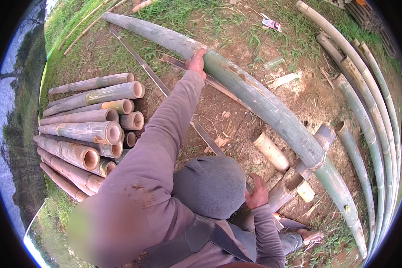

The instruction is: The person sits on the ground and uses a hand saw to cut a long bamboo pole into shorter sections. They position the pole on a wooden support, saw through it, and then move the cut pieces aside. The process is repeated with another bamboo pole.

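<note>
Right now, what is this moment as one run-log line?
left hand: on long green bamboo pole | right hand: on knee, holds nothing visible | cut bamboo stack: at left

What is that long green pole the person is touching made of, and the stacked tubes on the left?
The long pole looks like raw bamboo: a greenish, weathered skin with ring joints along it. The left hand rests on it. The stacked tubes seem to be cut bamboo too: hollow ends with pale walls, and the same ring joints, on drier, tan-grey skin.

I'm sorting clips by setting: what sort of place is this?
Probably an outdoor bamboo-working yard: a stack of cut bamboo lengths, long bamboo poles on the ground, and bare dirt with grass.
</note>
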Demonstrator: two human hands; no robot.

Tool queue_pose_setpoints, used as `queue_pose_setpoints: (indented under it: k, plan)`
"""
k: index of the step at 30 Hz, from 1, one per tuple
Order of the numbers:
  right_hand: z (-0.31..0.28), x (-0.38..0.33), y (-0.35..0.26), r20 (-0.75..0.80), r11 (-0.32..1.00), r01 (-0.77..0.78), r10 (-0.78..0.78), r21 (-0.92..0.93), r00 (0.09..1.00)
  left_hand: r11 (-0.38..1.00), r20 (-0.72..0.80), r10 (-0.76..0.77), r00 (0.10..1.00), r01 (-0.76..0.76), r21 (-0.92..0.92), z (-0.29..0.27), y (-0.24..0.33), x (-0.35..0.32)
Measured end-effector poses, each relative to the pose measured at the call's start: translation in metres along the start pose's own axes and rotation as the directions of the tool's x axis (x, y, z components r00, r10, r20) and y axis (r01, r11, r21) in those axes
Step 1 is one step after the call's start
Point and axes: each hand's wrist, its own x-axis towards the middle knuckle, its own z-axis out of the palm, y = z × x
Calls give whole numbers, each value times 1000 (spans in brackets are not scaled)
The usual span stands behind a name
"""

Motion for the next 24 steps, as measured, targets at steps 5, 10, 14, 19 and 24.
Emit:
queue_pose_setpoints:
  k: [5,10,14,19,24]
  plan:
    - [31,-54,27,107,954,-95,131,-285,986,997,-31,70,997,-71,-27,14,-1,-10]
    - [25,-49,29,26,911,-205,230,-359,973,1000,-27,19,999,-20,-20,1,5,-36]
    - [16,-55,30,-143,964,-152,122,-220,982,883,-12,385,923,-365,296,-39,-1,-36]
    - [-6,-51,15,-285,934,-76,-29,-348,958,442,26,732,681,-503,742,-130,-11,-113]
    - [-8,-40,-1,-309,862,5,-187,-507,933,925,-100,334,937,-306,223,-184,-54,-54]
